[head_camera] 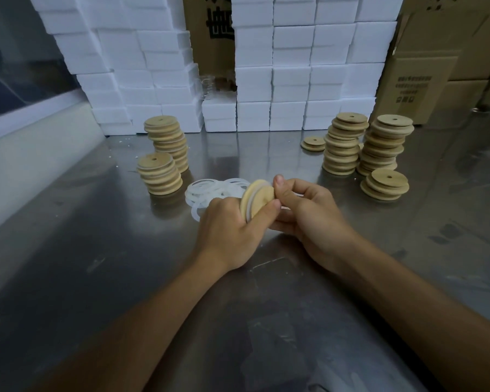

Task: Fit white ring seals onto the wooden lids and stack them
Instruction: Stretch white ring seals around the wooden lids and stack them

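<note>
Both hands hold one round wooden lid (257,197) on edge above the steel table. A white ring seal (249,213) sits around its rim groove. My left hand (232,224) grips the lid from the left, thumb on its lower edge. My right hand (306,210) pinches it from the right, thumb at the top. Just behind the hands lies a loose pile of white ring seals (210,190). Two stacks of lids (164,157) stand at the left. Taller stacks of lids (362,145) stand at the right, with a short stack (385,183) in front of them.
The steel table (125,250) stretches wide in front of me. A wall of white foam boxes (266,80) lines the back edge. Cardboard cartons (441,66) stand at the back right. A low pair of lids (313,143) lies beside the right stacks.
</note>
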Motion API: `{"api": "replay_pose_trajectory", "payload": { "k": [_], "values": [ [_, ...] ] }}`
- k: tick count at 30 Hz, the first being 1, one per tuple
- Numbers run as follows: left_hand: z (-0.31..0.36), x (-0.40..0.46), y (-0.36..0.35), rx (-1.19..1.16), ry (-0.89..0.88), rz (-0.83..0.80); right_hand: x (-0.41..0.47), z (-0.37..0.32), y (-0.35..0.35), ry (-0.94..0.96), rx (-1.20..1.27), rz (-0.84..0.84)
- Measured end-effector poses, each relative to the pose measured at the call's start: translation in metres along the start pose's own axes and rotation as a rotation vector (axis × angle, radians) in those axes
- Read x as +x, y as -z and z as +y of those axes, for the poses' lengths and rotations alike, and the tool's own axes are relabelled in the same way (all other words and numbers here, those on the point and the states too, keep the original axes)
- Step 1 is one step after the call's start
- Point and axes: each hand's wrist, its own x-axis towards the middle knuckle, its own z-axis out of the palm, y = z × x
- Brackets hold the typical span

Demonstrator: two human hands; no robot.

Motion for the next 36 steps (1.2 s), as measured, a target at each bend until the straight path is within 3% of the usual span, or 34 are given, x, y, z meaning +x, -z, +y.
{"api": "replay_pose_trajectory", "payload": {
  "k": [7, 29, 32, 36],
  "values": [
    [0.002, -0.003, -0.001, -0.022, -0.073, 0.018, 0.003, -0.001, 0.004, -0.12, 0.049, -0.064],
    [0.0, 0.0, -0.004, -0.145, -0.031, 0.022, 0.006, 0.001, 0.006, -0.083, 0.063, -0.077],
    [-0.002, 0.001, -0.002, -0.141, -0.01, 0.034, 0.005, 0.005, 0.006, 0.037, -0.061, -0.012],
    [-0.005, 0.004, 0.001, -0.24, 0.074, -0.017, 0.004, 0.009, 0.005, 0.441, -0.405, 0.101]
  ]
}}
